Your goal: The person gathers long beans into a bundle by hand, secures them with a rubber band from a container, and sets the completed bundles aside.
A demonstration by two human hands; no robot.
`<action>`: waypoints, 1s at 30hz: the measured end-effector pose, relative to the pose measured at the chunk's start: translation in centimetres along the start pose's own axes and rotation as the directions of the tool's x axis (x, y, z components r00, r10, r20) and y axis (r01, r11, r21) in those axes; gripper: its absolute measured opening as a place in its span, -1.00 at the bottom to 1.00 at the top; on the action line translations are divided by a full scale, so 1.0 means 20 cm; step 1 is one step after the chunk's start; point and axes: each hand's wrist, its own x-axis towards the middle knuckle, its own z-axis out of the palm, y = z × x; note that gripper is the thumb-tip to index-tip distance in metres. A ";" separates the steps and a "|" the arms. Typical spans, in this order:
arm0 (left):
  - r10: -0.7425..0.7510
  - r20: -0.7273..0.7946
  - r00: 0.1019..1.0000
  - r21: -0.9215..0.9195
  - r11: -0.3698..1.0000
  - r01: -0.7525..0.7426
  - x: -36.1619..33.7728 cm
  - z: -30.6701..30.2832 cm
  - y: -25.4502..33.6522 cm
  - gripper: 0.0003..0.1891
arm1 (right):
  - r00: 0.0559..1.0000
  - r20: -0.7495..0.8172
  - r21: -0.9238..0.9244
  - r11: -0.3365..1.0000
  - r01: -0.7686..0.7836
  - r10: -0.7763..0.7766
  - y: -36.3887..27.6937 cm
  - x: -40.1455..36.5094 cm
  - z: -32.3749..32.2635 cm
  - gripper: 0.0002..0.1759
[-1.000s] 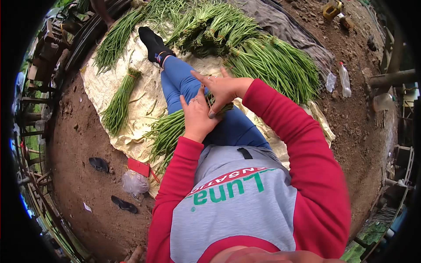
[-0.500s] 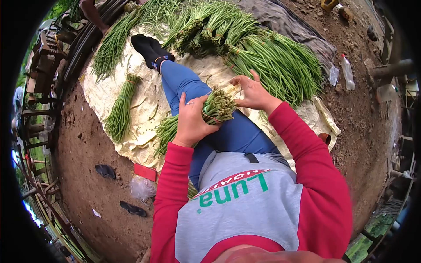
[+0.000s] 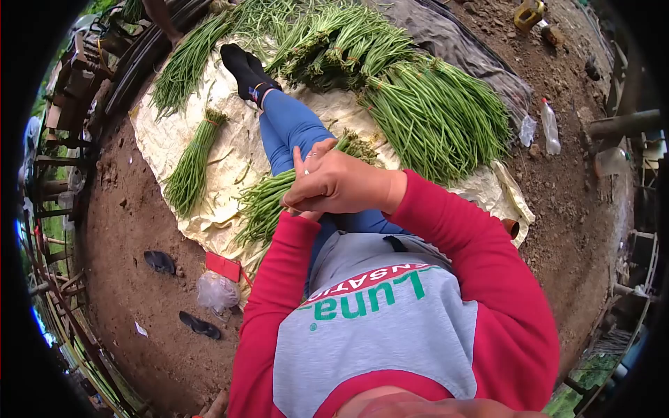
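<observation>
The right hand (image 3: 352,182) has crossed onto the left hand (image 3: 299,161), fingers curled, the left's partly extended, both grips unclear; the bundle (image 3: 265,203) beneath, by the mat's (image 3: 233,157) near edge, seems worked two-handed.

Brown dirt floor (image 3: 132,334), rough wooden railings (image 3: 59,244)

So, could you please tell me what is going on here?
A seated person has both hands at a bundle of long green beans on their lap, the right hand over the mostly hidden left hand. Any band there is out of sight. A separate banded bundle lies on the cream sheet, more bundles are piled near the feet, and another person's arm reaches in.
</observation>
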 end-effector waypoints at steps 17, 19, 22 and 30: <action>-0.503 -0.332 0.798 -0.780 0.622 0.068 -0.07 -0.02 -0.01 -0.52 | 0.048 0.016 0.977 -0.006 -0.214 0.999 -0.03 -0.46 0.12 -0.65; -0.500 -0.229 0.836 -0.782 0.605 0.148 -0.06 -0.10 0.06 -0.56 | 0.185 -0.108 0.944 0.159 -0.287 0.977 0.02 -0.47 0.06 -0.48; -0.462 -0.338 0.820 -0.741 0.668 0.071 -0.06 -0.04 0.09 -0.68 | 0.294 -0.066 0.854 0.207 -0.478 0.953 0.05 -0.47 0.02 -0.43; -0.496 -0.225 0.839 -0.609 0.743 0.276 0.05 -0.26 0.06 -0.82 | 0.261 0.205 0.808 -0.013 -0.589 0.943 0.18 -0.33 -0.11 -0.36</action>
